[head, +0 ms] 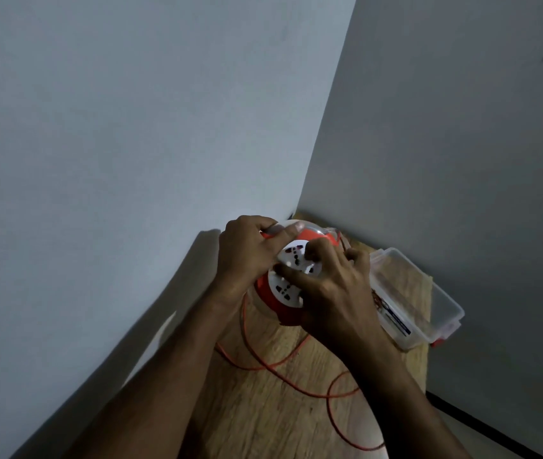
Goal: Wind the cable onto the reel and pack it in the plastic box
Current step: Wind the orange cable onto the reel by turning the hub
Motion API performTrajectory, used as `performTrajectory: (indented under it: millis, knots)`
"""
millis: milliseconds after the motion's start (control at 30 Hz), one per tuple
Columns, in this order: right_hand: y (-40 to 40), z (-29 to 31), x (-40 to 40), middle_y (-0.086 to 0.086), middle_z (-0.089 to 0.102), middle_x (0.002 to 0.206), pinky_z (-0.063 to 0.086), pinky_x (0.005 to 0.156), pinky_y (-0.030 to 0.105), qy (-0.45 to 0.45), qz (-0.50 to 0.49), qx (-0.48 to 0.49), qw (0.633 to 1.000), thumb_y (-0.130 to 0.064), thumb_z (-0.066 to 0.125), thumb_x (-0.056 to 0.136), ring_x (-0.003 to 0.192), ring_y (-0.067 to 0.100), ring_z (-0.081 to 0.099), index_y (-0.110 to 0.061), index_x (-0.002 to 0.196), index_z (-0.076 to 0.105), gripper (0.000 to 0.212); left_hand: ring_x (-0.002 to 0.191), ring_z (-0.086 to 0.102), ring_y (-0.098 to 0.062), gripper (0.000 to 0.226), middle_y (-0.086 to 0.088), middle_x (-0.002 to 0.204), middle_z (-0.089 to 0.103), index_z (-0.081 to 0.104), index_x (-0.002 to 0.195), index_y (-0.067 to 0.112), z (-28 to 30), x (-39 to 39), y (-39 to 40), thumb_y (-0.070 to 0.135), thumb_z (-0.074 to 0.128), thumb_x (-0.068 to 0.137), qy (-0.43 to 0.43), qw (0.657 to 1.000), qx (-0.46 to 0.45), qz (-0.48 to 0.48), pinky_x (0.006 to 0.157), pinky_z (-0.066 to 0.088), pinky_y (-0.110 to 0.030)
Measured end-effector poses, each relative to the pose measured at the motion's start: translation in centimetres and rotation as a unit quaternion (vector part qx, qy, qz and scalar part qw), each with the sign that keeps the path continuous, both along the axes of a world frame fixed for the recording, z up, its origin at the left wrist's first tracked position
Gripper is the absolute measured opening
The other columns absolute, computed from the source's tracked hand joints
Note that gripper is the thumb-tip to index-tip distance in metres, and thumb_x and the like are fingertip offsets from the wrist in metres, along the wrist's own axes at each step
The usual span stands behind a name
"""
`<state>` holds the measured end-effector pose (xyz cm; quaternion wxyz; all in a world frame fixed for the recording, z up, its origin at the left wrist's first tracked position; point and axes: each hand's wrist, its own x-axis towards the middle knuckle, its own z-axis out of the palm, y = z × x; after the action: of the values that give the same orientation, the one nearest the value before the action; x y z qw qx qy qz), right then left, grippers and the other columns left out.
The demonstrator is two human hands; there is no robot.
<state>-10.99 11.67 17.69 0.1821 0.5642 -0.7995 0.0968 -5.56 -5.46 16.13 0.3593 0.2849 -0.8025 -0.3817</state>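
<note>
An orange cable reel (283, 308) with a white socket face (288, 286) is held above a wooden table (263, 409) in the room's corner. My left hand (246, 256) grips its upper rim from the left. My right hand (333, 289) lies over the socket face and the reel's right side, fingers pressed on it. Loose orange cable (263, 362) hangs from the reel and loops across the table toward the near edge. A clear plastic box (415, 299) stands open-topped to the right of the reel, touching my right hand's far side.
Grey walls close in on the left and behind (429, 144), meeting at the corner just beyond the reel. The table's right edge (427, 369) drops off beside the box. A dark strip (482, 422) runs along the floor at lower right.
</note>
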Motion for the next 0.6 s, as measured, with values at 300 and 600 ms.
performTrajectory:
  millis: [300, 600]
  knots:
    - [-2.2, 0.1, 2.8, 0.007, 0.071, 0.108, 0.043, 0.068, 0.011, -0.193, -0.159, -0.208, 0.946, -0.050, 0.081, 0.073, 0.087, 0.023, 0.069, -0.010, 0.118, 0.066, 0.061, 0.068, 0.069, -0.005, 0.063, 0.012, 0.071, 0.074, 0.077, 0.076, 0.021, 0.8, 0.3, 0.6, 0.080, 0.055, 0.074, 0.006, 1.000, 0.001, 0.004, 0.069, 0.061, -0.034]
    - [-1.1, 0.9, 4.1, 0.010, 0.069, 0.107, 0.054, 0.081, 0.043, -0.028, -0.038, -0.180, 0.983, -0.024, 0.087, 0.074, 0.096, 0.030, 0.067, -0.012, 0.105, 0.068, 0.039, 0.065, 0.068, -0.010, 0.061, 0.005, 0.064, 0.072, 0.075, 0.071, 0.016, 0.4, 1.0, -0.8, 0.075, 0.060, 0.081, 0.011, 1.000, 0.019, -0.009, 0.067, 0.057, -0.028]
